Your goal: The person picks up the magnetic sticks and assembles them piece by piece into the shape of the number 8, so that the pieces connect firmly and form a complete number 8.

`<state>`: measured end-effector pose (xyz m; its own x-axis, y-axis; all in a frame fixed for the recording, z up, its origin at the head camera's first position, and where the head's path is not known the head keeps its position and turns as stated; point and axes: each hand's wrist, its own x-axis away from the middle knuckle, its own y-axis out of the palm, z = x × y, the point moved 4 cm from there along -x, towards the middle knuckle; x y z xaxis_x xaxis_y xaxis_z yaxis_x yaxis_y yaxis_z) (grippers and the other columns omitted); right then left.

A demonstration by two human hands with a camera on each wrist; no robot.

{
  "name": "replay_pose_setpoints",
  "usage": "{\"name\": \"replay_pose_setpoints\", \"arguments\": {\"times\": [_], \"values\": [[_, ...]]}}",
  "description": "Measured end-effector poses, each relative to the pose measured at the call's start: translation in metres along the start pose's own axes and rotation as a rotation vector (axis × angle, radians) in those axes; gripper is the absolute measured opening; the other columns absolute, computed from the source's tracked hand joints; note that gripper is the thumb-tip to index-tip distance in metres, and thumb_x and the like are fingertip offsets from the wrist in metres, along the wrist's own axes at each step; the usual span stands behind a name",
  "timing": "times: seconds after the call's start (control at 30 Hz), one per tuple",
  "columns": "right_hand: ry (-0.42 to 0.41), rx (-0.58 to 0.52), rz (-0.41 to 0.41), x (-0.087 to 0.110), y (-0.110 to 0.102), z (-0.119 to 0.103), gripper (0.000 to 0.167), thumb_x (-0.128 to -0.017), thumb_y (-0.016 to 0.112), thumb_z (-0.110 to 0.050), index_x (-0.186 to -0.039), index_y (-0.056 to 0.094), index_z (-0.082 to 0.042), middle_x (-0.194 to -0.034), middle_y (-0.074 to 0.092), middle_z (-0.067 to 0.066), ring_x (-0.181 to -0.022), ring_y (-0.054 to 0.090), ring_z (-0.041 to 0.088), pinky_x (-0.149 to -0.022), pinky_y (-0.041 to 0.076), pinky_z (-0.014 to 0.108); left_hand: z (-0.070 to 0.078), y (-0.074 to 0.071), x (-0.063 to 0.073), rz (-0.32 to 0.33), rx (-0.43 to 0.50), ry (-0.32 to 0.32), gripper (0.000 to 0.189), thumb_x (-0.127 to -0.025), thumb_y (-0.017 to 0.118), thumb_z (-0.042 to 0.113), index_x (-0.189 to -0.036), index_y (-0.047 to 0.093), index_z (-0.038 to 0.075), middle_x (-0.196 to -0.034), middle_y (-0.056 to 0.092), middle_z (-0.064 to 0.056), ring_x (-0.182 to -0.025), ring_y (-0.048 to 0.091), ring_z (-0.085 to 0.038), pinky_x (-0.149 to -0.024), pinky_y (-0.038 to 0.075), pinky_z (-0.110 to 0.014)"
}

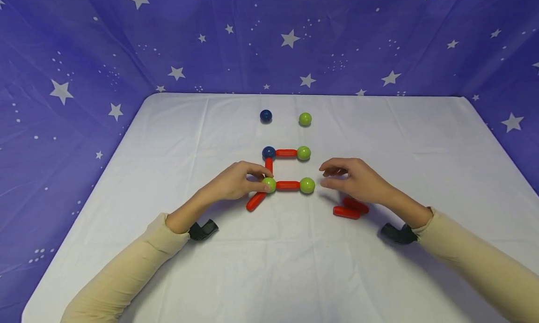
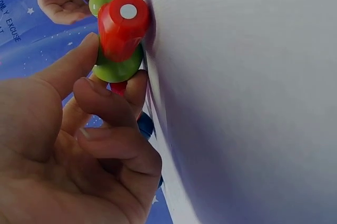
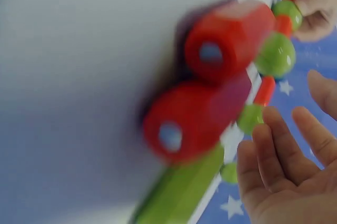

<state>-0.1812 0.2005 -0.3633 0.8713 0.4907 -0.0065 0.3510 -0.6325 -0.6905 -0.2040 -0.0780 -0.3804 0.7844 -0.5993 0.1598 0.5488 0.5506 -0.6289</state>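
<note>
Head view: the left hand pinches a green ball between thumb and fingers on the tabletop, probably to steady it where three red rods meet. The right hand hovers, fingers loosely parted and holding nothing, near the far-right ball (two loose rods lie just below, seemingly within easy reach).

Left fingers pinching; right fingers loosely bent; forearms angled inward.
</note>
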Motion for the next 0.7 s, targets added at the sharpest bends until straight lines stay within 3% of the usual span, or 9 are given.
{"name": "replay_pose_setpoints", "arguments": {"times": [0.1, 0.37, 0.7], "values": [[0.017, 0.012, 0.03, 0.01, -0.012, 0.006, 0.03, -0.091, 0.073, -0.017, -0.116, 0.069, -0.004, -0.105, 0.07, 0.005, -0.097, 0.062, 0.019, -0.086, 0.049, 0.043, 0.001, 0.0, 0.0, 0.001, 0.001, -0.002, 0.029, -0.088, 0.076, 0.026, -0.115, 0.072, 0.016, -0.105, 0.068, 0.0, -0.109, 0.059, -0.021, -0.092, 0.045, -0.041], [0.041, 0.019, 0.098, 0.039, -0.038, 0.023, 0.025, -0.09, 0.074, -0.016, -0.112, 0.072, -0.006, -0.103, 0.07, 0.003, -0.093, 0.061, 0.015, -0.082, 0.046, 0.021, 0.001, 0.001, 0.001, 0.004, -0.003, -0.006, 0.029, -0.088, 0.076, 0.026, -0.115, 0.072, 0.016, -0.105, 0.068, 0.0, -0.107, 0.059, -0.021, -0.089, 0.045, -0.039], [0.067, 0.057, 0.108, 0.058, -0.046, 0.037, 0.022, -0.091, 0.072, -0.014, -0.112, 0.072, -0.006, -0.102, 0.07, 0.0, -0.089, 0.06, 0.013, -0.08, 0.044, 0.02, 0.0, 0.001, 0.001, 0.006, 0.005, 0.005, 0.029, -0.088, 0.076, 0.026, -0.115, 0.072, 0.016, -0.104, 0.068, 0.001, -0.105, 0.058, -0.021, -0.087, 0.045, -0.039]]}}
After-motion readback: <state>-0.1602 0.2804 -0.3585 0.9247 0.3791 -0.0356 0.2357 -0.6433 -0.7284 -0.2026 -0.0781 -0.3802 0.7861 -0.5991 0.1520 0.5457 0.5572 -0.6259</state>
